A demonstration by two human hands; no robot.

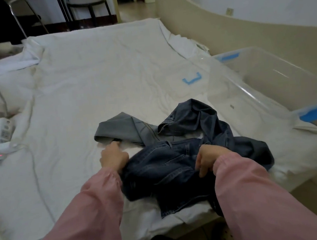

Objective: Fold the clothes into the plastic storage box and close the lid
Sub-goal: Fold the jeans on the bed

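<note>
2 hands, the left hand (113,157) and the right hand (208,158), are grasping with curled fingers the crumpled jeans (170,169), which are lying on the bed (90,78) touching a grey garment (122,129), while the clear box (280,95) is standing open near them on the right.

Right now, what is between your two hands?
The crumpled dark blue jeans lie between the left hand and the right hand; both hands grip them. The head view shows it.
</note>
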